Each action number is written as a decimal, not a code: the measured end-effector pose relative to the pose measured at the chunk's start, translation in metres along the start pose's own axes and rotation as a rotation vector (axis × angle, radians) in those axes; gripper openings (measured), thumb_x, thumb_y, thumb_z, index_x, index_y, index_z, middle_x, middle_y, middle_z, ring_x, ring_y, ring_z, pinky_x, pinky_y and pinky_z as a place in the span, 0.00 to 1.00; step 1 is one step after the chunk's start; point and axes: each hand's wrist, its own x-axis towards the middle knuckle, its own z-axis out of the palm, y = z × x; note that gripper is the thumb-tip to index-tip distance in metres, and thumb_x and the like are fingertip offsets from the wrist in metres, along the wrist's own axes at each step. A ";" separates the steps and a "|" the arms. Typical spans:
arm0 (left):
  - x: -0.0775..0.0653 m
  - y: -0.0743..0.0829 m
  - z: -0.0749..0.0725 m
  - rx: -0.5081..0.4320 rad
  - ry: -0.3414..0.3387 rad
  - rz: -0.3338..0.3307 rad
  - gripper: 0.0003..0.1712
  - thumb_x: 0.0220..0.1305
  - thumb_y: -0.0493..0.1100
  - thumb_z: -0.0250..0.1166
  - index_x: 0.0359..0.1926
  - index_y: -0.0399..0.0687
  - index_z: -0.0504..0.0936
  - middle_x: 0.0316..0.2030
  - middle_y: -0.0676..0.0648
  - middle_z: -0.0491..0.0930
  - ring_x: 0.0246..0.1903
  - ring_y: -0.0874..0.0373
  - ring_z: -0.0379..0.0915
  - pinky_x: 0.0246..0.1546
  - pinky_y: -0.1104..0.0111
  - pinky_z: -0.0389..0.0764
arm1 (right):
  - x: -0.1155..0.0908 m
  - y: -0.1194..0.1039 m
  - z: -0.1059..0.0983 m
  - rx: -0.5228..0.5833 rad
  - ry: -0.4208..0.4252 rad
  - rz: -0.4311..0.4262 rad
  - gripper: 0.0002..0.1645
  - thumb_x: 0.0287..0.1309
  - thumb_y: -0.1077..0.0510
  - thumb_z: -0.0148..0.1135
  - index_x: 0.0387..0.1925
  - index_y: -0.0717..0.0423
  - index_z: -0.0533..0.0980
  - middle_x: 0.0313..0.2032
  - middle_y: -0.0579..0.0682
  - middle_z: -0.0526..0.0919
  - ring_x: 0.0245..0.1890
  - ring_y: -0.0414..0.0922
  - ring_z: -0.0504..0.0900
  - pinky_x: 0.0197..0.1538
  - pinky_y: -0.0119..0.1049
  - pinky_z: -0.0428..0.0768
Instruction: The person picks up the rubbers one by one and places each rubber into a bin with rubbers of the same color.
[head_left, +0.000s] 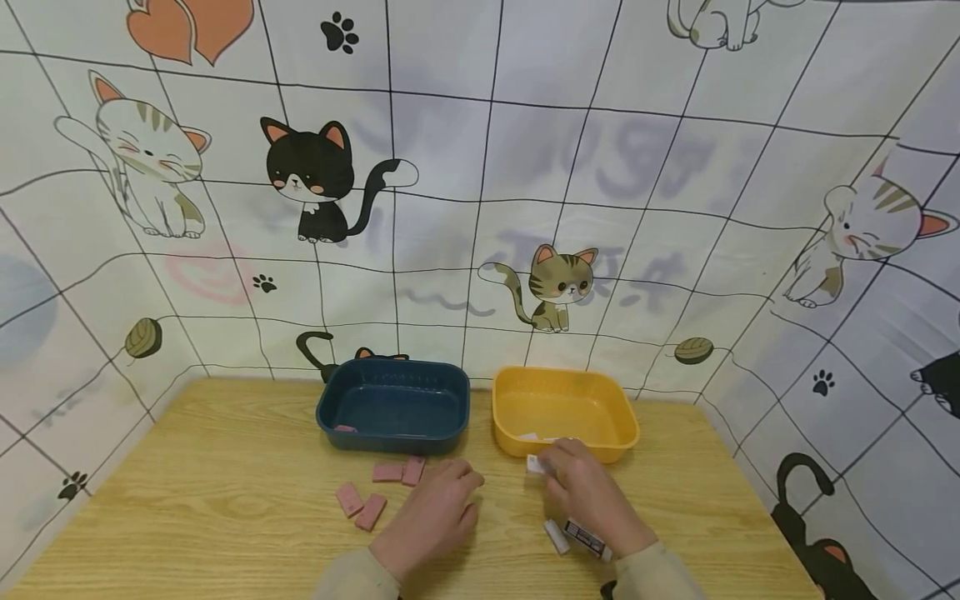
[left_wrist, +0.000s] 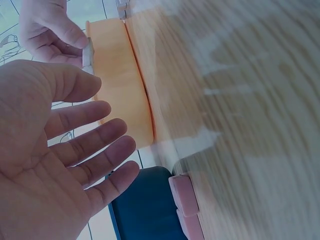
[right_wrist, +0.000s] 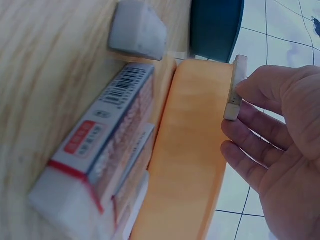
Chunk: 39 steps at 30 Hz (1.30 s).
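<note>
My right hand (head_left: 588, 492) pinches a small white eraser (right_wrist: 237, 90) between thumb and fingers, right at the front rim of the yellow bin (head_left: 562, 396). Open and relaxed, my left hand (head_left: 435, 512) hovers over the table with nothing in it, just right of several pink erasers. Two of these, one pink eraser (head_left: 387, 472) and its neighbour (head_left: 413, 470), lie before the dark blue bin (head_left: 397, 400). Below my right wrist are a white eraser (head_left: 556, 536) and an eraser in a printed sleeve (head_left: 587, 540).
A pink piece (head_left: 345, 428) shows inside the blue bin, and a whitish piece (head_left: 529, 437) inside the yellow one. Both bins stand side by side at the back of the wooden table (head_left: 225, 500), against a cat-printed cloth (head_left: 442, 167).
</note>
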 end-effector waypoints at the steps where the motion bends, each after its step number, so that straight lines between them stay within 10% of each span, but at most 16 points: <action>1: 0.001 0.000 0.000 0.000 -0.004 -0.003 0.13 0.62 0.36 0.67 0.48 0.42 0.85 0.42 0.50 0.80 0.44 0.55 0.76 0.50 0.58 0.79 | 0.001 0.000 0.000 -0.004 0.005 0.005 0.15 0.49 0.70 0.75 0.40 0.58 0.83 0.41 0.49 0.84 0.42 0.43 0.81 0.45 0.38 0.84; 26: 0.010 0.007 -0.003 -0.031 0.048 -0.024 0.15 0.61 0.36 0.68 0.50 0.41 0.84 0.43 0.50 0.80 0.41 0.56 0.75 0.44 0.62 0.79 | 0.033 0.005 -0.004 -0.050 0.067 0.007 0.14 0.50 0.69 0.77 0.38 0.57 0.83 0.41 0.49 0.84 0.42 0.46 0.82 0.46 0.41 0.84; 39: 0.013 0.009 -0.002 -0.022 0.052 -0.029 0.14 0.60 0.36 0.68 0.48 0.41 0.85 0.41 0.49 0.80 0.38 0.57 0.75 0.39 0.65 0.79 | 0.053 0.013 0.002 -0.012 -0.076 0.138 0.08 0.58 0.67 0.73 0.40 0.59 0.84 0.41 0.50 0.83 0.42 0.46 0.80 0.49 0.44 0.82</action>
